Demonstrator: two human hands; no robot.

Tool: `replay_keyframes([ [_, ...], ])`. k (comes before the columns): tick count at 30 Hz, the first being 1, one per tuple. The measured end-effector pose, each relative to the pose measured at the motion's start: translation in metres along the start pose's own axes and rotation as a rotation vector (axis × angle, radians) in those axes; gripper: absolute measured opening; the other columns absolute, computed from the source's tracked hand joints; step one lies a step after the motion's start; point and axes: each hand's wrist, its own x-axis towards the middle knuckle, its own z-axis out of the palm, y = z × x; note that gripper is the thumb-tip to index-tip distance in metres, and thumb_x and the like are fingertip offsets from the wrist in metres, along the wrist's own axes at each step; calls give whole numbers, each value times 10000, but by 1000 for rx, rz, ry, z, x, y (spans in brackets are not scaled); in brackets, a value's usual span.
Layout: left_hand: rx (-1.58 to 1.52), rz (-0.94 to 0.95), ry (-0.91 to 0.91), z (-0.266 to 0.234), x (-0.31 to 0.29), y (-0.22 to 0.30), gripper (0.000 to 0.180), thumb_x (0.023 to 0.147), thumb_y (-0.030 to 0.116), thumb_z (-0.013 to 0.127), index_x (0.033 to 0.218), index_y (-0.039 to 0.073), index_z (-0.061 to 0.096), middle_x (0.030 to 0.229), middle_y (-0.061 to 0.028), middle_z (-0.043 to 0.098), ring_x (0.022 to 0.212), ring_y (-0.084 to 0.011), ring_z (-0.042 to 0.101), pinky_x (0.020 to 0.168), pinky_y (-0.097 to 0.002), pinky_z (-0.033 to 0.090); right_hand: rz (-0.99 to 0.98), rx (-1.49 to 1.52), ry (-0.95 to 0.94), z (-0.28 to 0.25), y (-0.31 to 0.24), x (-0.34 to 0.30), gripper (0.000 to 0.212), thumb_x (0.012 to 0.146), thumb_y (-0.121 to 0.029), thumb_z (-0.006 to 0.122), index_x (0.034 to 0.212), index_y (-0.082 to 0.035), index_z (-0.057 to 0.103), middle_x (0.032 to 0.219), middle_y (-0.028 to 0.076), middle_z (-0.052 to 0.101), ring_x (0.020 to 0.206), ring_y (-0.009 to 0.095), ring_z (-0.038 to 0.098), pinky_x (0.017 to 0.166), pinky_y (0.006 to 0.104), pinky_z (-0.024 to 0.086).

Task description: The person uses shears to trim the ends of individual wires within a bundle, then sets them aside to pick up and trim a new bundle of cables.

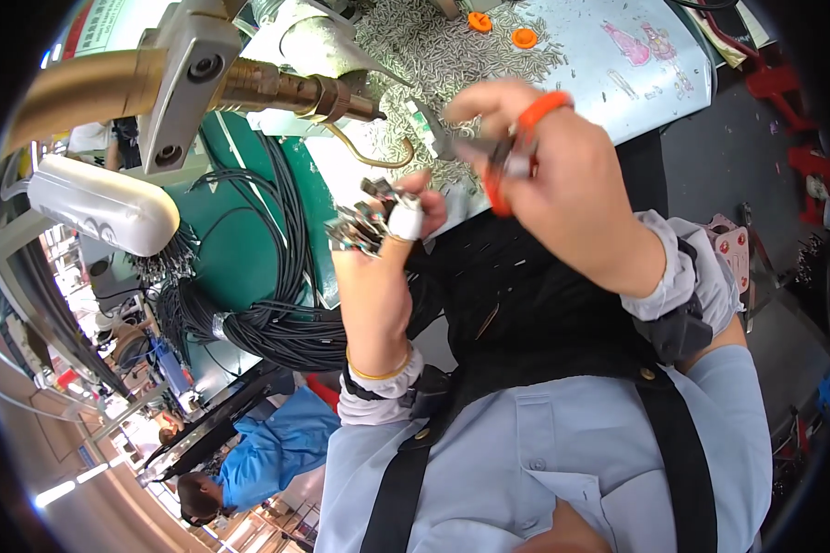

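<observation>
My left hand (383, 267) is raised in front of me, closed around a bunch of small metal connector ends (364, 219) on dark cables; its thumb wears a white wrap. My right hand (549, 175) grips orange-handled pliers (512, 152) whose jaws point left, just above and to the right of the connector bunch. Behind both hands a brass-coloured machine nozzle (290, 92) with a curved wire hook (378, 158) juts out over the bench.
A heap of small silver metal parts (433, 55) and two orange caps (524, 38) lie on the pale bench top (609, 83). Coiled black cable bundles (267, 304) hang at the left. Another person in blue (267, 452) sits lower left.
</observation>
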Motion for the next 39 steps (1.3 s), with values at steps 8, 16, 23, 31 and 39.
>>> replay_keyframes([
  [8,-198,-62,-250,-8,-12,-8,237,777,-14,554,1005,-52,502,761,-134,586,564,-134,509,535,-236,425,114,52,-258,0,-2,-8,203,706,-26,617,905,-30,577,808,80,616,661,172,603,533,247,456],
  [16,-99,8,-171,-6,-18,-6,197,742,-52,530,932,-22,487,748,-110,567,535,-108,479,471,-202,354,-585,-341,-44,0,3,-26,191,705,-12,634,893,-25,603,814,97,644,696,202,635,487,234,475],
  [23,-76,-75,-92,-5,-20,-3,185,729,-71,517,905,-18,502,750,-46,536,468,-41,381,409,-171,267,-132,82,-204,-1,5,-28,177,692,11,648,865,-15,618,718,78,633,570,172,620,473,211,463],
  [31,-205,-143,-205,-9,-21,-9,218,738,-59,546,950,-13,522,745,-20,519,482,-21,357,411,-168,243,-431,-169,-112,-2,5,-31,213,683,33,646,877,-19,574,667,85,602,486,180,574,427,229,422],
  [39,-120,-152,-160,-5,-20,-9,210,751,-47,568,957,-28,528,749,-20,518,509,-28,377,416,-167,247,-455,-139,25,9,8,-33,256,664,45,651,881,-38,543,706,73,597,496,188,567,421,238,405],
])
